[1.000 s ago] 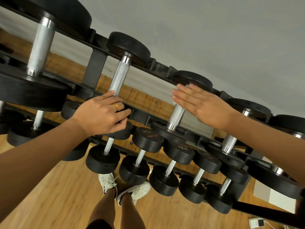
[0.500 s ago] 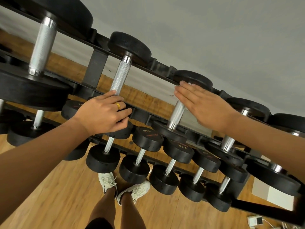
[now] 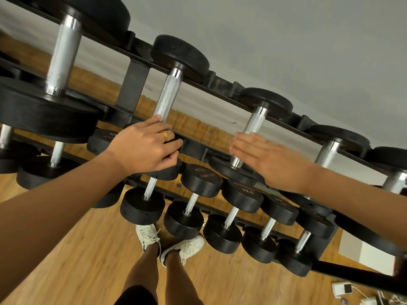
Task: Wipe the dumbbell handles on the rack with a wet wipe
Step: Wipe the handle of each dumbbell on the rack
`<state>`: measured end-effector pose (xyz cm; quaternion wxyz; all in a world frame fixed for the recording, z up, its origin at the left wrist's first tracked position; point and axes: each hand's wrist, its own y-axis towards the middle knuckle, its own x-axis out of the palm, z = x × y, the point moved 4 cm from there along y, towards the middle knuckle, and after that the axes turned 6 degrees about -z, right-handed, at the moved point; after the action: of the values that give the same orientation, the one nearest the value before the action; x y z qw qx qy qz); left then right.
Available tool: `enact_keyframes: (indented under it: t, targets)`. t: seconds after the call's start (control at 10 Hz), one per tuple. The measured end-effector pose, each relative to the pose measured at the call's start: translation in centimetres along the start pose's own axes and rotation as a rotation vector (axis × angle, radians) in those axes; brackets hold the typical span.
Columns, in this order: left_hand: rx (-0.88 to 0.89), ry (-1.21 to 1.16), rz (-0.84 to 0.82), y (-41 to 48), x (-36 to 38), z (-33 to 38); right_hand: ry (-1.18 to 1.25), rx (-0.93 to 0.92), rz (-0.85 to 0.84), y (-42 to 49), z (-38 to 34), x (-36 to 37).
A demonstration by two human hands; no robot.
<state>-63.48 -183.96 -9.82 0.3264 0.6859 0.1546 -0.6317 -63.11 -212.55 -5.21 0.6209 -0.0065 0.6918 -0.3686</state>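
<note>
Right hand has slid down the knurled steel dumbbell handle, fingers straight and flat on it. Left hand stays curled round the black metal rack rail.

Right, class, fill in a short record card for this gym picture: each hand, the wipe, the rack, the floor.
left hand: grips the front rail of the top tier, gold ring on one finger
right hand: flat, straight fingers laid on a knurled dumbbell handle
wet wipe: not visible; may be under the right hand
rack: black, two tiers of round-headed dumbbells
floor: wood boards, white trainers below
</note>
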Motion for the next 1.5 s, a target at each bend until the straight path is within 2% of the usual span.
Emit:
enact_keyframes:
  t: [0.1, 0.2, 0.3, 0.5, 0.7, 0.8, 1.0, 1.2, 1.4, 1.5]
  targets:
    - [-0.003, 0.003, 0.001, 0.0, 0.0, 0.0, 0.034, -0.040, -0.020, -0.2, 0.6, 0.1]
    - [-0.001, -0.001, 0.004, 0.0, 0.0, 0.0, 0.058, 0.001, 0.013, -1.0, 1.6, 0.0]
    - [-0.003, 0.004, 0.005, 0.1, -0.1, 0.0, 0.029, 0.017, 0.020, -0.8, -0.3, 1.0]
    - [0.001, 0.008, 0.007, 0.0, 0.0, 0.0, -0.052, -0.157, 0.003, -0.3, 0.2, 0.3]
    - [0.001, 0.004, 0.013, 0.0, 0.0, 0.1, -0.086, 0.107, 0.046, 0.2, 4.2, -1.4]
    - [-0.006, -0.003, 0.002, 0.0, 0.2, 0.1, -0.109, 0.145, 0.046, 0.6, 4.4, -1.6]
    - [-0.015, -0.011, 0.002, 0.0, 0.3, 0.1, -0.110, 0.129, 0.033, 0.9, 3.6, -1.5]
    - [-0.030, -0.012, 0.003, -0.1, 0.4, 0.0, -0.068, 0.015, -0.090, 0.0, 1.9, -1.1]
    - [-0.032, -0.019, 0.010, 0.2, 0.2, 0.3, -0.070, 0.191, -0.040, 0.0, 3.4, -2.9]
    - [-0.025, -0.036, 0.007, 0.1, 0.0, 0.2, -0.058, 0.089, -0.069, 0.3, -0.4, -1.5]
